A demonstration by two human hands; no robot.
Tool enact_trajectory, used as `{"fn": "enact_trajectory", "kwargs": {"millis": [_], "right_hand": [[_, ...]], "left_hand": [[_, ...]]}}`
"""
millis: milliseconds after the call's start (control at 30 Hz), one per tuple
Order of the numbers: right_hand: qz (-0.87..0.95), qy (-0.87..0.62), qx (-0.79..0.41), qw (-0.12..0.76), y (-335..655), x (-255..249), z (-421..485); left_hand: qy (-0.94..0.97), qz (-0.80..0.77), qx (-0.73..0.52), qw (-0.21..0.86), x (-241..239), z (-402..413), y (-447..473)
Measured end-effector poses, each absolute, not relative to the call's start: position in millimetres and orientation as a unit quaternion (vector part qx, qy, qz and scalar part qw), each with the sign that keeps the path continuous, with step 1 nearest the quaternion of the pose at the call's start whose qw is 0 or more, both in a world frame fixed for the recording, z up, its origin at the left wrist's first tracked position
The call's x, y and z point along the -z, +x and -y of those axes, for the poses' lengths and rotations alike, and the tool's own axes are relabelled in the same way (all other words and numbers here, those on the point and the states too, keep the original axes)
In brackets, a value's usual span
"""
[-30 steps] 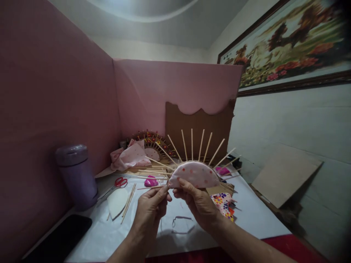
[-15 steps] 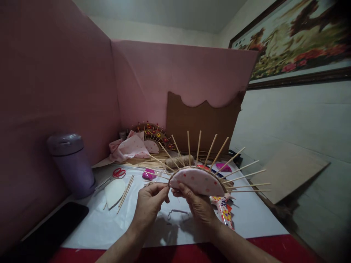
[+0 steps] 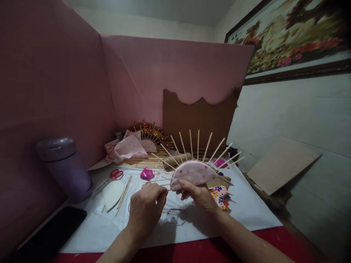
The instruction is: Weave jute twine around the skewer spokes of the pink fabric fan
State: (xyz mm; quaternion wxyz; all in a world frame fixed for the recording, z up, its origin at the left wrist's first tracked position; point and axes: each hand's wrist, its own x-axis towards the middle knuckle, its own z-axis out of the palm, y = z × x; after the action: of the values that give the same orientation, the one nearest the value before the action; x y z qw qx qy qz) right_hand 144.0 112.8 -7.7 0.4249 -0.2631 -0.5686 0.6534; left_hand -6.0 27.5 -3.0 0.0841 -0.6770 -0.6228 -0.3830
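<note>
The framed painting (image 3: 287, 40) runs off the top and right edges. The right hand (image 3: 201, 195) covers the lower rim of the dotted fan base (image 3: 193, 172); what the left hand (image 3: 146, 211) pinches is too thin to tell.

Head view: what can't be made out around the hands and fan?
All in the head view:
Left hand: fingertips curl under its back; what they pinch cannot be told.
Fan: lower edge hidden by the right hand gripping it.
Floral scrap: partly behind the right hand.
Painting: cut by top and right edges, blurred.
Phone: too dark for detail.
</note>
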Motion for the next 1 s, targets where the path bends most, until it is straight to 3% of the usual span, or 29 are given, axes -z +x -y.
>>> {"fn": "enact_trajectory", "kwargs": {"millis": [100,367,1000], "right_hand": [[0.563,-0.263,-0.66,0.423,147,6,-118],[0.53,-0.285,-0.706,0.373,151,3,-119],[0.436,-0.243,-0.807,0.316,150,7,-120]], "left_hand": [[-0.699,0.615,0.324,0.17,6,-29,-6],[-0.725,0.578,0.295,0.231,4,-26,-3],[-0.748,0.552,0.266,0.255,-6,-22,1]]}}
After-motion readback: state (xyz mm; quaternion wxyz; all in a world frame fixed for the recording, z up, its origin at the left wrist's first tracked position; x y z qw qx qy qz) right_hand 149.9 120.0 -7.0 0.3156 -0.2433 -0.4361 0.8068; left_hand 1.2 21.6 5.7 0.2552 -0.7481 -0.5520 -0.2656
